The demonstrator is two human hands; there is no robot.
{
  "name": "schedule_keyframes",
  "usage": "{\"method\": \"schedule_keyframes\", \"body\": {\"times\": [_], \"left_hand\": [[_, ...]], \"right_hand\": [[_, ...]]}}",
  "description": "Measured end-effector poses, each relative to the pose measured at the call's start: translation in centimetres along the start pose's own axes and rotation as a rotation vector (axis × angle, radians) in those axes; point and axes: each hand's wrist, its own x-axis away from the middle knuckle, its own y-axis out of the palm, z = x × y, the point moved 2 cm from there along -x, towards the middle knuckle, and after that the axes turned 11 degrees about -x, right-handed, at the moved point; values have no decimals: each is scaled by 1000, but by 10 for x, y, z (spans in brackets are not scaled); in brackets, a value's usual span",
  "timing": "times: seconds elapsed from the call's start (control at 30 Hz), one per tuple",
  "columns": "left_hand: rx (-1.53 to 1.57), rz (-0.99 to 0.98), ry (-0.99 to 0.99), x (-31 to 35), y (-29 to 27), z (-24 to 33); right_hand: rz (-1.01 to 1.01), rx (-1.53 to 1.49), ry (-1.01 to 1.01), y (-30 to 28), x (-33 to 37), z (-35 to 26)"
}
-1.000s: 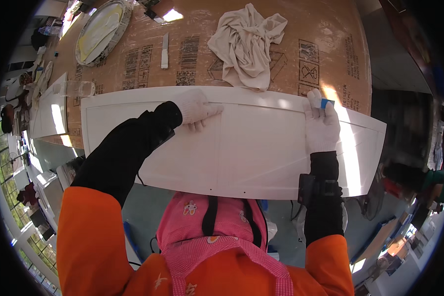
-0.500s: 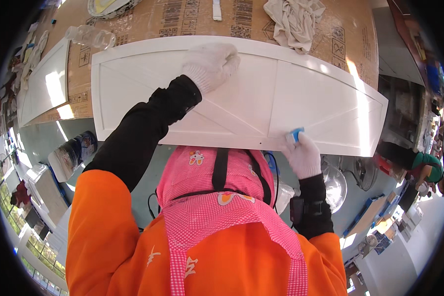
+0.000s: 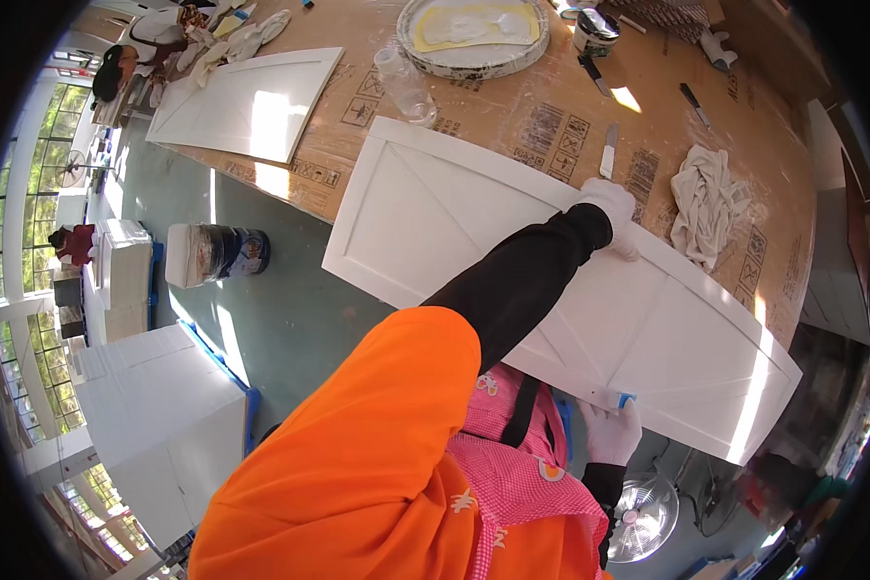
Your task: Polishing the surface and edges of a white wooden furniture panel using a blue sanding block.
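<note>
A long white panel (image 3: 435, 261) with raised frame strips and diagonal lines lies at the near edge of the cardboard-covered table. My left hand (image 3: 611, 211), in a white knit glove, reaches across it to its far edge. The fingers look curled, partly hidden; whatever they hold does not show. A flat putty knife (image 3: 609, 150) lies just beyond this hand, its near end meeting the glove. At the panel's near edge my right hand (image 3: 611, 433), also gloved, is closed on a small blue piece (image 3: 625, 399) whose kind I cannot make out.
Left on the table lie a second white panel (image 3: 246, 106) and a clear plastic bottle (image 3: 404, 87). Farther back are a round tray (image 3: 474, 66), an open tin (image 3: 595, 34) and a dark-handled knife (image 3: 694, 104). A crumpled cloth (image 3: 704, 208) sits right. A floor fan (image 3: 643, 517) stands below.
The view has turned, so the scene sits farther right and tilted. My left hand has moved from the panel's middle to its far edge. My right hand keeps the blue piece at the near edge.
</note>
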Motion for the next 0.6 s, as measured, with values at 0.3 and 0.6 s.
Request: {"method": "schedule_keyframes", "body": {"times": [0.3, 0.6], "left_hand": [[-48, 240, 34, 96, -72, 19], [-299, 914, 119, 184, -177, 61]], "right_hand": [[-208, -122, 126, 37, 38, -17], [-621, -334, 147, 85, 3, -28]]}}
